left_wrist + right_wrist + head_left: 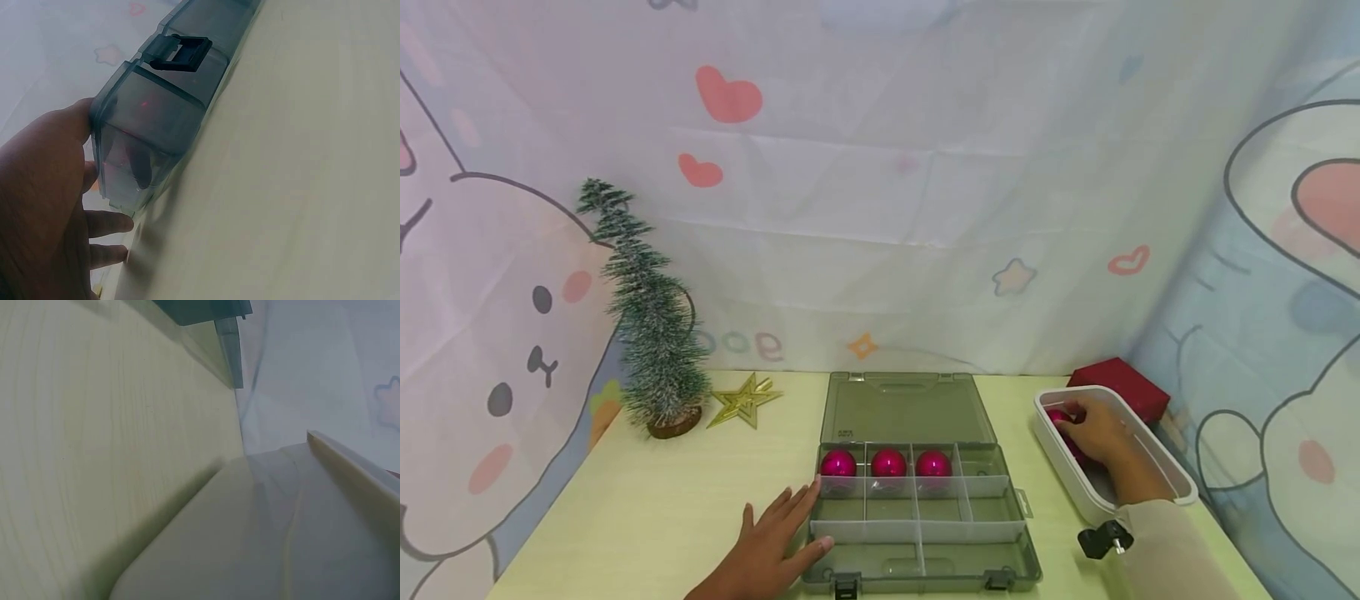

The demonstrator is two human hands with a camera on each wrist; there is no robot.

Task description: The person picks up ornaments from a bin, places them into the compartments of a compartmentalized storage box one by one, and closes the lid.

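A clear grey divided organizer box (973, 533) lies with its lid laid back. Three shiny magenta Christmas balls, among them the middle ball (889, 463), sit in the first three compartments of its back row. My left hand (763, 542) is at the box's left side, fingers extended and touching its edge; the left wrist view shows thumb and fingers along the box's end (144, 156). Inside a white plastic bin (1060, 471), my right hand (1097, 429) grips a magenta ball (1057, 416) with curled fingers. The right wrist view shows mostly the bin's outer wall (231, 537).
At the back left stands a small artificial Christmas tree (658, 333) on a wooden base, with a gold star topper (747, 401) beside it. A dark red box (1120, 387) sits behind the bin. A printed curtain (880, 200) hangs behind the table.
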